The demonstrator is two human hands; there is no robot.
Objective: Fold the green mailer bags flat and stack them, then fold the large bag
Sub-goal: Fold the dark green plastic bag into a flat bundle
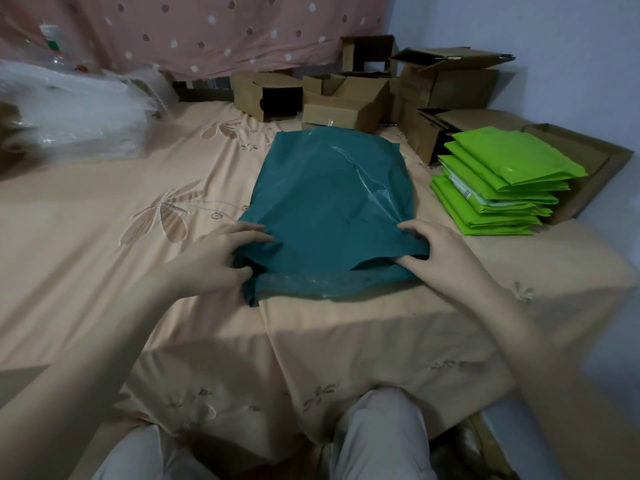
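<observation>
Both hands pinch the big teal bag [329, 188] at its open near end: left hand [221, 258], right hand [436, 251]. To fold it well, lift both corners evenly toward the bed's [104, 202] far edge, matching the sides before pressing flat.

Left hand [221, 258] and right hand [438, 252] reaching forward, arms bare — fingers curled, thumbs pinching

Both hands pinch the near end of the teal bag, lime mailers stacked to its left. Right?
Not quite: the head view shows the lime mailers stacked to the right of the teal bag, not the left. The rest holds: left hand and right hand both pinch its near end.
</observation>
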